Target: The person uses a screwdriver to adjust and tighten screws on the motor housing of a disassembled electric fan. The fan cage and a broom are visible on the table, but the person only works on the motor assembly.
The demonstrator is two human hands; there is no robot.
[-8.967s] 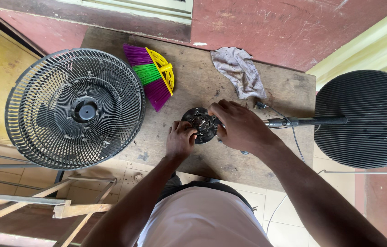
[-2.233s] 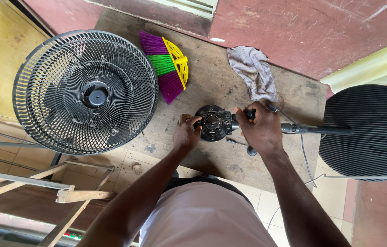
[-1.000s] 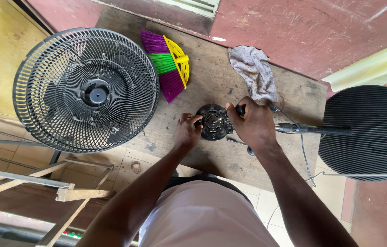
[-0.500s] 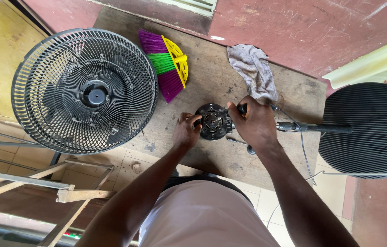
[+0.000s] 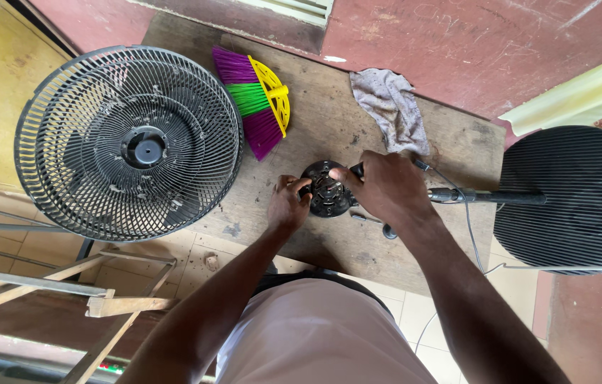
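Both hands are working at the round black motor housing (image 5: pixel 327 189), which is sitting near the middle of the counter (image 5: pixel 329 107), toward its near edge. My left hand (image 5: pixel 288 204) is pressing against the housing's left side, fingers curled and thumb lying on its rim; the grip is closed lightly around that edge. My right hand (image 5: pixel 386 186) is covering the housing's right side, fingers bent over the top; the grip is closed on it, though I cannot tell whether a small tool is sitting inside the fist.

Since half a second ago almost nothing is shifting: both hands are staying clamped on the housing and the housing is keeping its place. I am reading that as a steady bracing hold, not a repositioning.

Against the oldest frame, the right hand was lying flatter over the top; now it is set more to the right side, and the left thumb is reaching onto the rim.

The black pole (image 5: pixel 486 196) is running from behind the right hand toward the round base (image 5: pixel 574 199) off the counter's right edge. The fan grille (image 5: pixel 130 142) is overhanging the left edge. The brush (image 5: pixel 255 99) and grey rag (image 5: pixel 390 107) are lying toward the far edge.
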